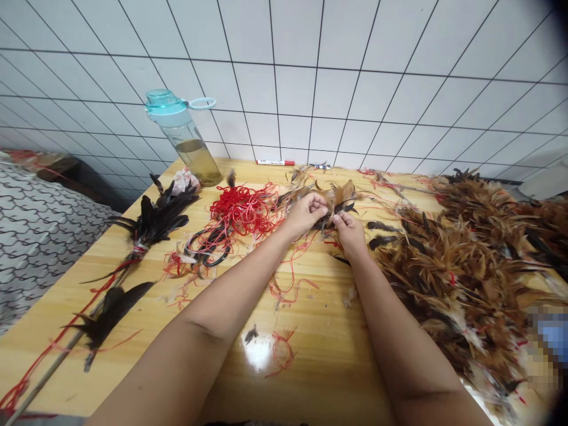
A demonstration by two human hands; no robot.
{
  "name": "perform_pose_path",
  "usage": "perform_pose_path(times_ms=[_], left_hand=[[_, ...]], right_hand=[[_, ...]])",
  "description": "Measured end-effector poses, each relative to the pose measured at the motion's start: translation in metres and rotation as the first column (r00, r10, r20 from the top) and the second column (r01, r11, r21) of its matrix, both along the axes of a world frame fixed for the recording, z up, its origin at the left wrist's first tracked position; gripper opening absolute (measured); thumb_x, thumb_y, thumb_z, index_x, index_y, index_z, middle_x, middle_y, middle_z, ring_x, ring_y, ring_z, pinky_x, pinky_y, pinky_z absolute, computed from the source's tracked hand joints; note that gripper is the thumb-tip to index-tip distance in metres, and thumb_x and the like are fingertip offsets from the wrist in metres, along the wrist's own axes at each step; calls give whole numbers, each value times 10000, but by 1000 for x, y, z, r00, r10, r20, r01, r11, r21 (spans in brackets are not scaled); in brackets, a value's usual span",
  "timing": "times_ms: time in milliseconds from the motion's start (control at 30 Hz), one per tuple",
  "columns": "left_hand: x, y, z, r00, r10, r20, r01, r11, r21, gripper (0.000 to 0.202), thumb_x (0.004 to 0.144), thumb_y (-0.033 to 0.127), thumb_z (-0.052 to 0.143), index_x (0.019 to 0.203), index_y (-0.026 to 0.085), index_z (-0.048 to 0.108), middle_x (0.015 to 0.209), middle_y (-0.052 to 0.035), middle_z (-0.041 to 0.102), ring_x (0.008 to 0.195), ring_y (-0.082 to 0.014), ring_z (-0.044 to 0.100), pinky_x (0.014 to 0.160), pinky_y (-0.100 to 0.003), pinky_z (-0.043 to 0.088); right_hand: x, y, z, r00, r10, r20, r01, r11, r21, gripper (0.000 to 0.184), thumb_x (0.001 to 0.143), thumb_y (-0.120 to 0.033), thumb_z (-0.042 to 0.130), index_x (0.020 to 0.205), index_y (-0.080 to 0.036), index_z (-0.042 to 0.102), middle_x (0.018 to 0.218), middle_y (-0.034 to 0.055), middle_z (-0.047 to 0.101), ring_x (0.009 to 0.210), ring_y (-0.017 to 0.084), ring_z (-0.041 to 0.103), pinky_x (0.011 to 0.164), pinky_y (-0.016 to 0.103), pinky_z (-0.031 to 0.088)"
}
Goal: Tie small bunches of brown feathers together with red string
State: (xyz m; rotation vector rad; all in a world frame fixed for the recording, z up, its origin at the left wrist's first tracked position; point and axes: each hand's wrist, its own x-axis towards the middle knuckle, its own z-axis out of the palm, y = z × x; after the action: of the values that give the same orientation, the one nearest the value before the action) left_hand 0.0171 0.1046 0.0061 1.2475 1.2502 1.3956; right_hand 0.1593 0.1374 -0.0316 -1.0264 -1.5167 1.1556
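Note:
Both my hands meet at the middle of the wooden table (310, 331). My left hand (306, 212) is closed around a small bundle of brown feathers (339, 198). My right hand (349, 229) pinches the lower part of the same bundle, fingers pressed together. A tangle of red string (242, 210) lies just left of my left hand. Loose red threads trail under my wrists.
A big heap of brown and black feathers (465, 260) covers the table's right side. Black feathers tied to a stick (151, 222) lie at the left. Scissors (208, 245) sit under the string. A clear bottle with teal cap (186, 139) and a marker (275, 162) stand by the tiled wall.

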Motion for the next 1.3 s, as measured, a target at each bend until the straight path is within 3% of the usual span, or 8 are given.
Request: perform_pose_path(times_ms=[67, 233, 500, 633, 700, 800, 933, 1300], left_hand=[[0, -2, 1, 999, -1, -48, 2, 1000, 13, 133, 760, 231, 625, 842, 144, 568, 764, 13, 570, 691, -78, 508, 683, -205, 404], [3, -4, 1, 976, -139, -166, 135, 990, -34, 219, 764, 330, 646, 854, 136, 600, 783, -2, 600, 680, -91, 503, 671, -222, 405], [5, -1, -2, 969, -12, -247, 23, 999, 43, 73, 775, 218, 592, 772, 149, 567, 713, 12, 570, 654, -88, 496, 642, -214, 387], [0, -1, -1, 990, -41, -138, 43, 999, 12, 51, 794, 201, 540, 815, 155, 537, 714, 10, 587, 641, -87, 533, 645, -214, 406], [-4, -1, 1, 976, -68, -208, 68, 998, -8, 80, 793, 218, 545, 834, 152, 563, 714, 12, 588, 630, -89, 521, 629, -217, 396], [-9, -2, 5, 900, -61, -431, 66, 998, -3, 113, 790, 239, 560, 827, 147, 613, 701, 17, 580, 617, -94, 479, 600, -221, 361], [-13, -4, 8, 789, -14, -615, 83, 993, 84, 111, 805, 202, 535, 828, 153, 632, 702, 12, 599, 630, -104, 491, 625, -234, 362], [-15, 0, 0, 515, 142, -845, 221, 931, 291, 140, 884, 156, 461, 861, 155, 598, 851, -66, 635, 819, -171, 554, 765, -284, 414]], right_hand=[[1, 1, 0, 999, -28, -38, 28, 1000, -7, 314, 705, -506, 581, 648, -204, 514, 611, -34, 472, 616, 121, 407, 638, 274, 394], [1, 1, 2, 994, -61, -87, 59, 998, -26, 309, 720, -488, 588, 654, -205, 483, 603, -47, 449, 596, 109, 392, 629, 269, 393], [-1, -3, 3, 995, -96, -7, 96, 995, 16, 277, 732, -466, 567, 683, -194, 559, 653, -14, 530, 673, 144, 460, 691, 292, 406], [2, -2, 3, 989, -143, -34, 143, 990, 15, 286, 749, -466, 557, 721, -184, 597, 674, -11, 547, 679, 142, 472, 711, 292, 402], [3, 0, 1, 983, -176, -53, 177, 984, 17, 293, 751, -472, 561, 720, -184, 598, 683, -13, 552, 689, 140, 478, 717, 288, 401], [4, 2, -1, 972, -221, -74, 223, 974, 25, 293, 748, -469, 566, 715, -181, 606, 694, -11, 567, 707, 142, 496, 737, 292, 407], [4, 2, -3, 974, -222, -37, 224, 973, 49, 297, 753, -458, 574, 726, -170, 644, 700, 5, 605, 714, 156, 529, 758, 312, 419], [4, 4, -8, 958, -223, 182, 194, 967, 164, 228, 749, -386, 585, 715, -189, 695, 742, 43, 669, 751, 201, 570, 768, 349, 433]])
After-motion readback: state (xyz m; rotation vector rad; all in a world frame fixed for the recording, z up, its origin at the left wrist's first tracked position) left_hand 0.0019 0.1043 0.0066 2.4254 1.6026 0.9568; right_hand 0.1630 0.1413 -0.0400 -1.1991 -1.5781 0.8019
